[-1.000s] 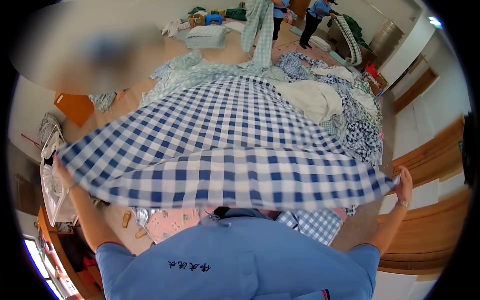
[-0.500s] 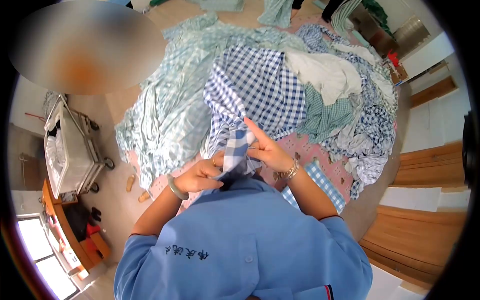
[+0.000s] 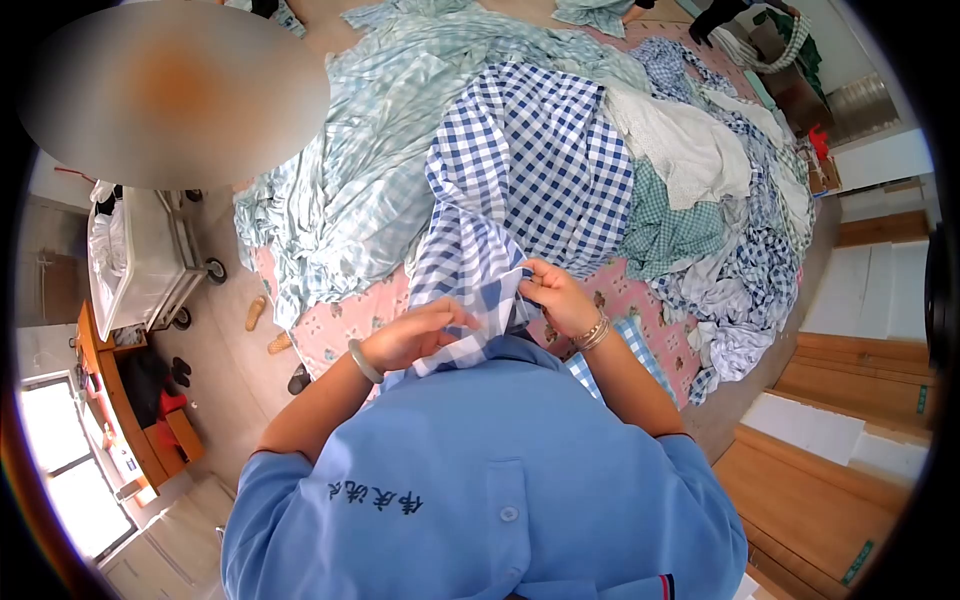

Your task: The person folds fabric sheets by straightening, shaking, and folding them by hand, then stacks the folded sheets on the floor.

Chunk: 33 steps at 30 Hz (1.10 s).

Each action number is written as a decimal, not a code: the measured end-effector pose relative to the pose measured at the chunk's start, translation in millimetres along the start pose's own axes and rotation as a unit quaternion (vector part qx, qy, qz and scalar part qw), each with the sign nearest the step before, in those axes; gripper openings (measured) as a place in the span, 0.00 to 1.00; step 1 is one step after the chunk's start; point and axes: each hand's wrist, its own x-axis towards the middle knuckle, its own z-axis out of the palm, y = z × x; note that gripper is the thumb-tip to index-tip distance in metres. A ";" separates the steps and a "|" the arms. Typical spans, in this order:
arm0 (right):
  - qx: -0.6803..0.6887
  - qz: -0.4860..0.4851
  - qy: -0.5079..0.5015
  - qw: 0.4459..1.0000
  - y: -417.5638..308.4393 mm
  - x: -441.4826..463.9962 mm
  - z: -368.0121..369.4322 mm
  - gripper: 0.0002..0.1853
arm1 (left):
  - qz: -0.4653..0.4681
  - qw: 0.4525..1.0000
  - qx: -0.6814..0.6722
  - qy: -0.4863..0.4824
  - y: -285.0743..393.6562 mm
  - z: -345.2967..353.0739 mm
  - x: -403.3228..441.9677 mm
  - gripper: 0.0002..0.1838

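A blue-and-white checked cloth (image 3: 565, 165) stretches from the pile up to my chest, its near end raised in front of me. My right hand (image 3: 562, 300) is closed, pinching the cloth's edge between thumb and fingers. On the other side, my left hand (image 3: 415, 335) lies against the near corner of the same cloth with its fingers stretched out and not closed round it. A bangle circles the left wrist and bracelets the right one.
Pale green checked cloths (image 3: 370, 170) are heaped ahead on a pink floral sheet (image 3: 345, 325). White cloth (image 3: 685, 150) and more checked cloths (image 3: 760, 230) lie to the right. A wheeled cart (image 3: 150, 265) stands left; wooden cabinets (image 3: 820, 490) line the right. Another person's legs (image 3: 715, 20) show at the back.
My left hand has loosened from a closed grip to stretched fingers. My right index finger, which pointed outward, has curled into a pinch on the cloth edge. The view has shifted slightly.
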 end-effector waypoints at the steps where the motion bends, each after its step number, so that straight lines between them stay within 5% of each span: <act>1: 0.000 0.002 -0.001 1.000 -6.2 -0.7 7.4 0.10 | -0.020 0.999 -0.011 0.047 1.9 9.8 3.5 0.18; 5: -0.028 0.000 0.006 1.000 -24.8 -3.7 17.7 0.10 | -0.073 0.980 0.125 0.137 -2.7 12.7 22.2 0.23; 8: -0.051 -0.003 0.002 0.999 -33.7 -2.2 20.7 0.10 | -0.055 0.986 0.107 0.114 5.4 22.1 27.5 0.13; 11: -0.095 -0.020 0.019 0.995 -32.1 -2.5 11.6 0.12 | 0.016 0.989 -0.005 0.150 8.7 21.4 31.7 0.07; 14: -0.150 -0.060 0.027 0.986 -44.8 -9.8 22.4 0.15 | 0.241 0.923 0.235 0.184 16.3 12.5 38.1 0.04; 17: -0.186 -0.096 0.008 0.978 -43.4 -8.8 36.4 0.15 | 0.244 0.882 0.336 0.221 18.5 22.8 38.2 0.03; 25: -0.105 -0.066 0.025 0.992 -34.9 7.8 41.1 0.14 | 0.253 0.902 0.260 0.235 9.7 31.7 43.5 0.10; 33: -0.162 -0.071 0.046 0.983 -30.0 10.7 43.0 0.13 | 0.291 0.865 0.318 0.258 7.1 36.7 38.1 0.10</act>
